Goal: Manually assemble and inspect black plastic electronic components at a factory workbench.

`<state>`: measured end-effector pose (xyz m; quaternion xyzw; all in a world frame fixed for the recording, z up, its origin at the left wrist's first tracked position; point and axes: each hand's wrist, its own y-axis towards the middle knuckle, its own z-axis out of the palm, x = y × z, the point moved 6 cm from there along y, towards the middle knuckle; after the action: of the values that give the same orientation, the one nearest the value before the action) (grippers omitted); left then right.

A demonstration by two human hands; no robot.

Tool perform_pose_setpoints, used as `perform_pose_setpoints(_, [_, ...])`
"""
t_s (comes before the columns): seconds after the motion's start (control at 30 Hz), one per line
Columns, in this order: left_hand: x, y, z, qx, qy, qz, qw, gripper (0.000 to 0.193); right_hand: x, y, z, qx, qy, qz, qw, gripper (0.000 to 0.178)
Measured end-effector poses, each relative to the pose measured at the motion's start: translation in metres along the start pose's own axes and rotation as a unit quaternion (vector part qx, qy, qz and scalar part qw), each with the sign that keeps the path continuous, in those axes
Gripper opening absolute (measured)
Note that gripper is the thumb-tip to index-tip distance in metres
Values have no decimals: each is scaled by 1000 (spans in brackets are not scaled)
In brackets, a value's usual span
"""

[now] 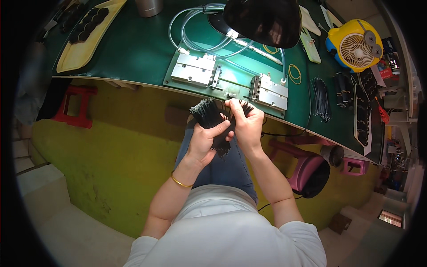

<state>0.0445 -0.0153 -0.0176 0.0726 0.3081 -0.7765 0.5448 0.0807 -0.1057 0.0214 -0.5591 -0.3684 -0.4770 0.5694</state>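
Observation:
My left hand (203,143) is closed around a thick bundle of thin black wires (205,114), held just off the table's front edge above my lap. The bundle's upper ends fan out, and its lower ends show under my fingers. Close beside it, my right hand (247,123) pinches a smaller bunch of black wires (244,107), its thumb pointing up. Where the two bunches meet between my hands is partly hidden. Just beyond my hands, a green base plate (231,89) carries two silver metal blocks, a left one (193,70) and a right one (272,92).
Clear air hoses (189,33) loop behind the blocks, under a black lamp shade (263,22). To the right lie loose black wires (320,100), black rolls (342,89) and a yellow fan (356,46). A yellow tray (80,55) sits far left. Red (75,107) and pink (296,162) stools stand below.

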Motion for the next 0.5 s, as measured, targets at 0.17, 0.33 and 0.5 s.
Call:
perform_pose_setpoints(0.17, [1,2,-1,-11,19,2,1000,11,-3,4,-1,-4,3,16,1000,21])
perform_pose_setpoints(0.33, [2,4,0,-2,14,2,1000,11,-4,7,-2,1,7,4,1000,22])
perform_pose_setpoints(0.5, [4,6,2,9,3,3,1000,11,-8,8,-3,-2,23,12,1000,22])
